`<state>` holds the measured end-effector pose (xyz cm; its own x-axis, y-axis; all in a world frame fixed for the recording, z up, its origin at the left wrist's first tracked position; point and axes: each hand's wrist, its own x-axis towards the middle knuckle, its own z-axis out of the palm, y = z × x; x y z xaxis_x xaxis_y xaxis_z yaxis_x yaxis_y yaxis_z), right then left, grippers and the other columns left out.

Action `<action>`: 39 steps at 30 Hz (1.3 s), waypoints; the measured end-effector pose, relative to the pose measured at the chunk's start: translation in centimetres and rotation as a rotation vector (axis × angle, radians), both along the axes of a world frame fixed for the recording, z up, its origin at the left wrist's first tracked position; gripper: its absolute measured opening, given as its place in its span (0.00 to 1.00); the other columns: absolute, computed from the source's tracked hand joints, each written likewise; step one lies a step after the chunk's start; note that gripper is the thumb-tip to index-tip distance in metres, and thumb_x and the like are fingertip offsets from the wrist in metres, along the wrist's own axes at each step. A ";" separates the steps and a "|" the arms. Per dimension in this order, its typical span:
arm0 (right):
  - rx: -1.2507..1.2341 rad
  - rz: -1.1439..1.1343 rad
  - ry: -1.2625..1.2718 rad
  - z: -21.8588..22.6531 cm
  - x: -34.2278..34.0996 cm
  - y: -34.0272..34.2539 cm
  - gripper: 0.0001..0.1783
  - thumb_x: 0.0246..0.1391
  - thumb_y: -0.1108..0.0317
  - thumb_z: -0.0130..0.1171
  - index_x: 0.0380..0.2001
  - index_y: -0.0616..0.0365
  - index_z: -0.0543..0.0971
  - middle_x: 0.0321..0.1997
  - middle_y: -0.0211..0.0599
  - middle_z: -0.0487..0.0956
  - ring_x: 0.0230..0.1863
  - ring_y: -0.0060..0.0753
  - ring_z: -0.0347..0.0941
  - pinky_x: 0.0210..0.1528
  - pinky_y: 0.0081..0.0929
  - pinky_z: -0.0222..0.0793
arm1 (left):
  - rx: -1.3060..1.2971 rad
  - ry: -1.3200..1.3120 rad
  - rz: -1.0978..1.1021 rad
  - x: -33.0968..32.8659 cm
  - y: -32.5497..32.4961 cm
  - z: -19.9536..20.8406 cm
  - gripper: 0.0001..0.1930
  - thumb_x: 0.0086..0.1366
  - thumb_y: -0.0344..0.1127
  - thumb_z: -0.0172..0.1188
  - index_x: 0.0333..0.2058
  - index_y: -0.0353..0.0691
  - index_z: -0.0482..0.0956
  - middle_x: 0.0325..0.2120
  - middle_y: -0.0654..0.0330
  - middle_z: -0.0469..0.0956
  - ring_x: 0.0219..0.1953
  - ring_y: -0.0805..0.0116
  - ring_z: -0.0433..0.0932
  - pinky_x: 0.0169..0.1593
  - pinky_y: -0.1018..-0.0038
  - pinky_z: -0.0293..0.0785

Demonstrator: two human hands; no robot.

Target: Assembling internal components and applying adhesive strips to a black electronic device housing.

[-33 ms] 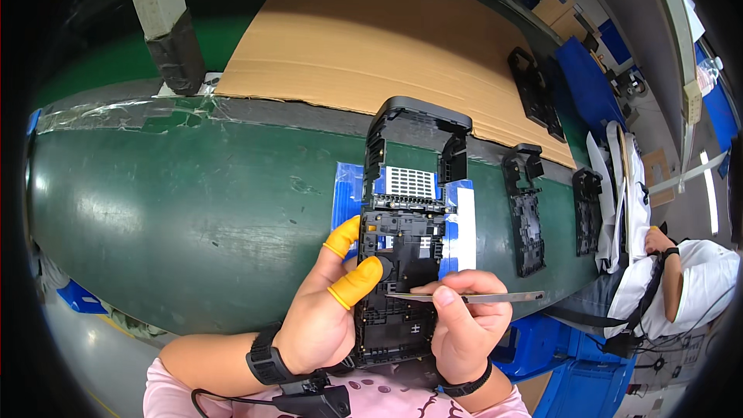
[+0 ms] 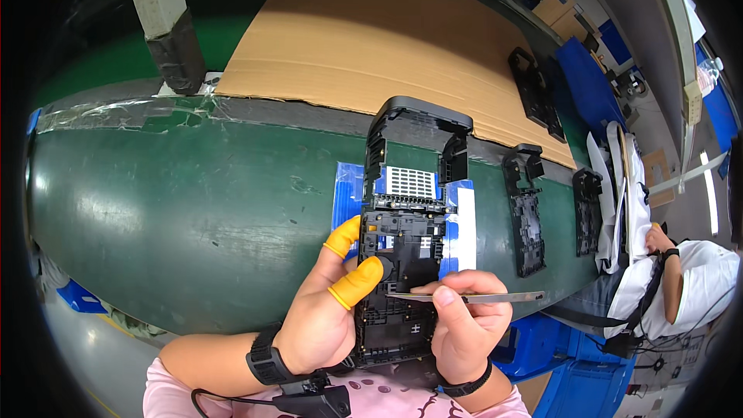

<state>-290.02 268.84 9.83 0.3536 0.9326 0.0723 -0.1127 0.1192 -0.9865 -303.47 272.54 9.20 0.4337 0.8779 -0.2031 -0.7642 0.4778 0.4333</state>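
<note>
My left hand (image 2: 319, 313), with yellow finger cots on its thumb and a finger, is closed on the left edge of a long black plastic housing (image 2: 398, 263). Ribs, slots and small brass-coloured spots show inside the housing, and its far end forms an open rectangular frame. Pinched between the thumb and fingers of my right hand (image 2: 468, 325) is a pair of thin metal tweezers (image 2: 503, 297). Their tip reaches left over the housing's lower half, close to my left thumb; whether it touches cannot be made out. Behind the housing lies a blue sheet (image 2: 348, 186) with white labels.
Two similar black housings (image 2: 529, 224) (image 2: 587, 213) lie to the right on the green table (image 2: 193, 217). Another black part (image 2: 534, 93) rests on the cardboard sheet (image 2: 371, 39) at the back. At far right is a co-worker's arm (image 2: 672, 279); blue bins (image 2: 592, 387) stand below.
</note>
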 end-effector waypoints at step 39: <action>0.088 0.030 0.309 -0.4 5.6 2.0 0.13 0.48 0.75 0.51 0.39 0.68 0.68 0.40 0.48 0.71 0.35 0.27 0.70 0.35 0.17 0.68 | 0.146 0.648 0.412 -40.8 23.1 -1.8 0.19 0.61 0.46 0.45 0.46 0.42 0.67 0.42 0.57 0.72 0.43 0.65 0.70 0.41 0.65 0.68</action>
